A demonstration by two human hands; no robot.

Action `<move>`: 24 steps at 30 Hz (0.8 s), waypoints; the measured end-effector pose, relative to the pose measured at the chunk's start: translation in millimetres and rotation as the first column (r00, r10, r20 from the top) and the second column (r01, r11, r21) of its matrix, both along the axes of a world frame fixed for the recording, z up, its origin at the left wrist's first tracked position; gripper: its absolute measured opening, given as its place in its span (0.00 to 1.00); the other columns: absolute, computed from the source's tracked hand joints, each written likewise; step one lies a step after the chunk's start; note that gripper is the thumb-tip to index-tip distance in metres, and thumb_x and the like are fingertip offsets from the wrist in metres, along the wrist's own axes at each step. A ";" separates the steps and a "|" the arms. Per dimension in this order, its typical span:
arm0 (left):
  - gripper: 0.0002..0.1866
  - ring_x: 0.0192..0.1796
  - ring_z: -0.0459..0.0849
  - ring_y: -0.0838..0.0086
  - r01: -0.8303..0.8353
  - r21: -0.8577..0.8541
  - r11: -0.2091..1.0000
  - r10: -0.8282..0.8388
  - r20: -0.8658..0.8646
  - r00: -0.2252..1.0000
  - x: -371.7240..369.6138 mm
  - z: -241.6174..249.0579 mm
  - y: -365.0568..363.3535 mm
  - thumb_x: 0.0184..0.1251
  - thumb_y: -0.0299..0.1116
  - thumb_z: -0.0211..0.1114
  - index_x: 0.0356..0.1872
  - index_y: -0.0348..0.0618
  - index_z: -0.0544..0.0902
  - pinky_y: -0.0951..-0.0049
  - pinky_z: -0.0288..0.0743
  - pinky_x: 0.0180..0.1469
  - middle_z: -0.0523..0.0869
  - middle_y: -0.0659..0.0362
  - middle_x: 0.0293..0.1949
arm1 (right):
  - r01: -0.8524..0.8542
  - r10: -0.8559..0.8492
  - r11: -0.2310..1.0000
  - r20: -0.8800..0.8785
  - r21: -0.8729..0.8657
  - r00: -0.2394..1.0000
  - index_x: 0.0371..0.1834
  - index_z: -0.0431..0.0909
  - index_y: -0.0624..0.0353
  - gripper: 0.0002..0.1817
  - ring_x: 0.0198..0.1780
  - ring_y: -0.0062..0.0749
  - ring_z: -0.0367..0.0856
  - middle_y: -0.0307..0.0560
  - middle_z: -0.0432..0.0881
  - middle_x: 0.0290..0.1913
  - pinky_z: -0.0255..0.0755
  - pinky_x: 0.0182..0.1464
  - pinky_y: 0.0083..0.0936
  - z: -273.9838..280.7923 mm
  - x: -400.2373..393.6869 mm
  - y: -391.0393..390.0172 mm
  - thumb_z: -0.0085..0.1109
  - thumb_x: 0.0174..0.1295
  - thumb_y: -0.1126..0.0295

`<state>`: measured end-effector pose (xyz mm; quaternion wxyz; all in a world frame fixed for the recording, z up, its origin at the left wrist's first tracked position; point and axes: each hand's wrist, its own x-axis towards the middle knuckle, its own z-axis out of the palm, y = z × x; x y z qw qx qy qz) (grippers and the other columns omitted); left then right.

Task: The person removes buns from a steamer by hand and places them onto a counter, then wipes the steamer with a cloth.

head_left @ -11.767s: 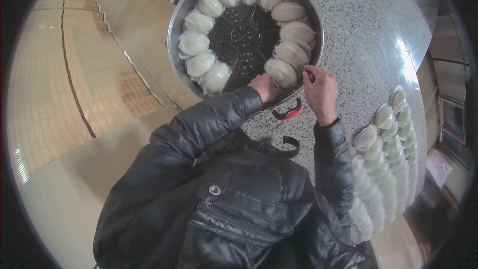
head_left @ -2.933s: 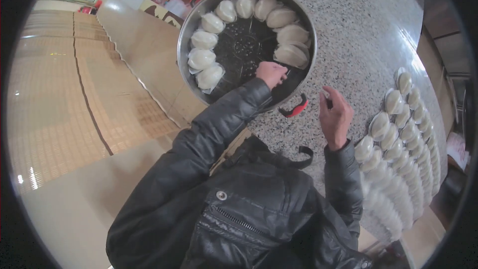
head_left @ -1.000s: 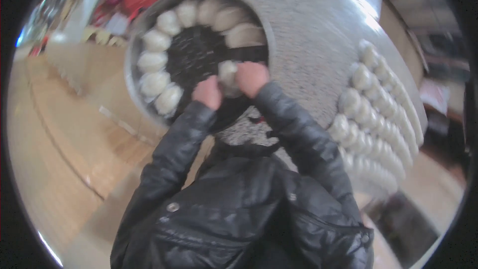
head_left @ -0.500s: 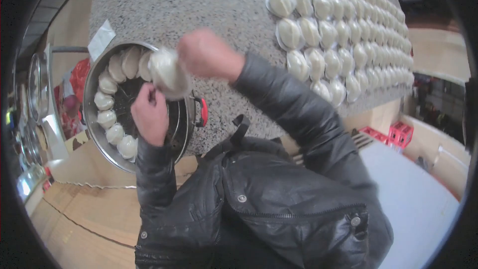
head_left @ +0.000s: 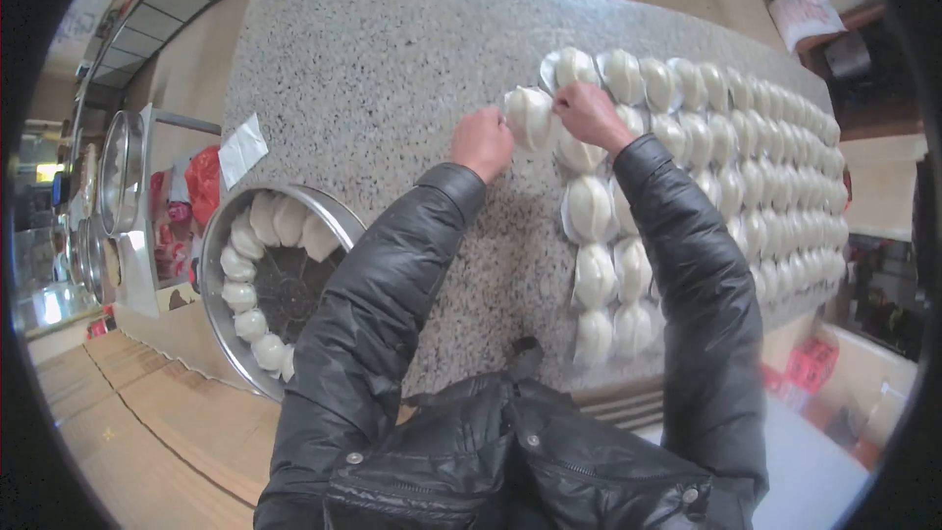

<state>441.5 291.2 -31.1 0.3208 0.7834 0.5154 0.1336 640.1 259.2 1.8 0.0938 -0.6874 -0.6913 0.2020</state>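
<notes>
Since the previous frame, my left hand (head_left: 483, 143) and right hand (head_left: 592, 116) have moved off the round steel pan (head_left: 334, 212) to the edge of the rows, so the pan now sits lower left in my view. Farthest left, beyond the pan, is a crumpled red plastic bag (head_left: 203, 183); a white sheet of paper (head_left: 243, 149) lies just above the pan's rim on the speckled grey stone counter (head_left: 392, 49). Inside the pan, pale plump dumplings (head_left: 239, 296) curve along the wall around a dark perforated base, partly hidden by my black left sleeve (head_left: 378, 280). That arm slants up and to the right, the hand knuckles-up, fingers curled narrow, tips at the left edge of a single pale dumpling on a thin white liner (head_left: 531, 120); I cannot tell whether they pinch it. My right hand reaches in from the other side, fingers pointing left and bunched on the dumpling's right edge, holding it. I can't tell if it touches the counter. My black right sleeve (head_left: 702, 270) rises from the lower right, crossing over the long rows of pale dumplings (head_left: 591, 208), which spread beneath and past that arm toward the counter's right end.
</notes>
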 end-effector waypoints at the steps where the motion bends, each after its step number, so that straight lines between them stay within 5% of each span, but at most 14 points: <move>1: 0.09 0.30 0.78 0.44 -0.021 -0.017 1.000 0.020 -0.034 0.999 10.3 -3.2 15.1 0.61 0.28 0.49 0.24 0.38 0.75 0.47 0.65 0.30 0.80 0.44 0.26 | 0.056 -0.056 0.998 -0.005 0.029 0.998 0.15 0.54 0.53 0.13 0.22 0.37 0.57 0.43 0.58 0.17 0.49 0.26 0.39 -10.9 7.9 16.7 0.47 0.51 0.74; 3: 0.09 0.31 0.79 0.45 -0.046 -0.051 0.998 0.041 -0.083 0.996 21.7 -8.3 29.9 0.62 0.27 0.49 0.26 0.39 0.76 0.48 0.68 0.30 0.82 0.45 0.27 | 0.148 -0.148 0.987 -0.014 0.062 0.989 0.13 0.58 0.58 0.10 0.22 0.53 0.63 0.55 0.65 0.16 0.53 0.27 0.44 -27.6 12.7 32.8 0.45 0.47 0.74; 6: 0.10 0.34 0.79 0.40 -0.109 -0.030 0.994 0.105 -0.110 0.988 33.6 -18.4 57.3 0.61 0.27 0.47 0.27 0.36 0.77 0.46 0.67 0.32 0.83 0.40 0.30 | 0.157 -0.173 0.981 0.153 0.112 0.973 0.11 0.65 0.58 0.09 0.26 0.63 0.73 0.58 0.76 0.19 0.57 0.29 0.47 -45.1 11.8 65.8 0.43 0.46 0.73; 12: 0.12 0.28 0.76 0.56 -0.125 -0.060 0.990 0.120 -0.083 0.989 50.6 -25.8 87.1 0.64 0.26 0.47 0.22 0.43 0.75 0.55 0.64 0.27 0.81 0.51 0.24 | 0.096 -0.135 0.987 0.349 0.127 0.928 0.11 0.71 0.52 0.10 0.30 0.48 0.78 0.44 0.79 0.18 0.60 0.40 0.44 -50.5 16.8 93.8 0.48 0.45 0.78; 15: 0.13 0.29 0.78 0.60 -0.099 -0.113 0.989 0.091 -0.072 0.993 58.3 -30.6 90.3 0.67 0.27 0.47 0.25 0.42 0.78 0.60 0.67 0.30 0.82 0.52 0.26 | 0.045 -0.117 0.982 0.406 0.181 0.906 0.13 0.70 0.51 0.13 0.30 0.39 0.73 0.40 0.74 0.17 0.61 0.42 0.40 -53.6 25.3 93.7 0.48 0.51 0.80; 21: 0.13 0.27 0.75 0.62 -0.081 -0.057 0.995 0.083 0.047 0.995 63.7 -50.0 99.7 0.69 0.27 0.49 0.23 0.41 0.77 0.59 0.65 0.28 0.79 0.53 0.24 | 0.000 -0.090 0.977 0.409 0.215 0.908 0.12 0.71 0.53 0.14 0.32 0.41 0.72 0.41 0.74 0.19 0.58 0.41 0.39 -63.8 40.6 96.8 0.48 0.54 0.79; 24: 0.14 0.24 0.72 0.65 -0.080 -0.032 0.996 0.084 0.144 0.986 62.4 -58.7 100.5 0.67 0.25 0.51 0.18 0.43 0.73 0.61 0.61 0.26 0.75 0.56 0.19 | -0.032 -0.084 0.965 0.422 0.261 0.903 0.10 0.64 0.51 0.15 0.25 0.40 0.67 0.40 0.68 0.15 0.60 0.39 0.38 -65.5 44.8 96.6 0.46 0.51 0.81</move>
